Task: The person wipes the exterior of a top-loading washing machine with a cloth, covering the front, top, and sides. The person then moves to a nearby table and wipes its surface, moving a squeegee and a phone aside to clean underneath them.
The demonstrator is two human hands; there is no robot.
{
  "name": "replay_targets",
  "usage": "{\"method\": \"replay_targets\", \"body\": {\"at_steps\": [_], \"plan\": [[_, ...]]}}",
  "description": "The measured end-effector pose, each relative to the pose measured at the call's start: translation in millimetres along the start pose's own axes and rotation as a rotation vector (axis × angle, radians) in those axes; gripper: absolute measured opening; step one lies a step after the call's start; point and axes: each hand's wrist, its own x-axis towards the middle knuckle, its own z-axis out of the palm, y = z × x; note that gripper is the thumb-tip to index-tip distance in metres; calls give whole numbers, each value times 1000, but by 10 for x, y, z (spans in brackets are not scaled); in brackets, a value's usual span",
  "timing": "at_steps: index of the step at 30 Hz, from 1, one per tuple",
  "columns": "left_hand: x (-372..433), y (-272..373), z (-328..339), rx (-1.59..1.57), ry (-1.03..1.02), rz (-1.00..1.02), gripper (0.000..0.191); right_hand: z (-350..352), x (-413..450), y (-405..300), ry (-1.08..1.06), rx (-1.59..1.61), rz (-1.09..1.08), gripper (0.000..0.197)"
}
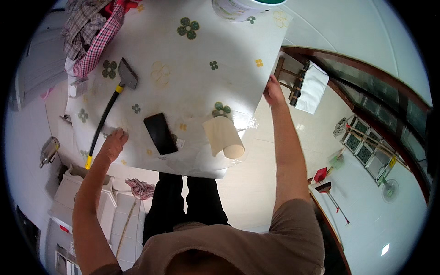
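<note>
My left hand (114,144) rests low over the left front of a table in a flowered tablecloth (192,65), fingers curled; whether something pale is under the fingertips is unclear. Beside it lies a long black-handled tool (105,120) with a flat grey head and yellow collar and tip. A black smartphone (160,133) is to the right of this hand. Farther right, a partly unrolled cream sheet (225,135) lies near the front edge. My right hand (274,92) is at the table's right edge, its fingers partly hidden.
Plaid and checked cloths (92,37) are heaped at the far left. A white bucket (237,9) stands at the far edge. Right of the table is a wooden chair (290,79) with a white cloth (312,87). A broom (325,188) and a mop (340,127) stand along the right.
</note>
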Motion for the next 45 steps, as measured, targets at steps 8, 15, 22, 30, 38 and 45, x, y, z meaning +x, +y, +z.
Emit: {"method": "replay_targets", "body": {"at_steps": [8, 15, 22, 30, 38, 45], "plan": [[86, 82, -153, -48, 27, -60, 47, -490, -659, -150, 316, -735, -58, 24], [22, 80, -131, -67, 68, -82, 35, 1317, -1125, -855, -67, -1014, -938, 41], [56, 40, -83, -236, 266, -9, 23, 2436, -810, -274, -439, -1721, -1003, 33], [40, 12, -134, -289, 142, -13, 23, 1164, -643, -464, 344, -1535, -767, 34], [-88, 86, -37, -304, 200, -10, 27, 2984, -104, -344, 115, -1321, -931, 36], [-307, 162, 22, -458, 319, -74, 39, 3832, 23, -325, -151, -1586, -1095, 30]]}}
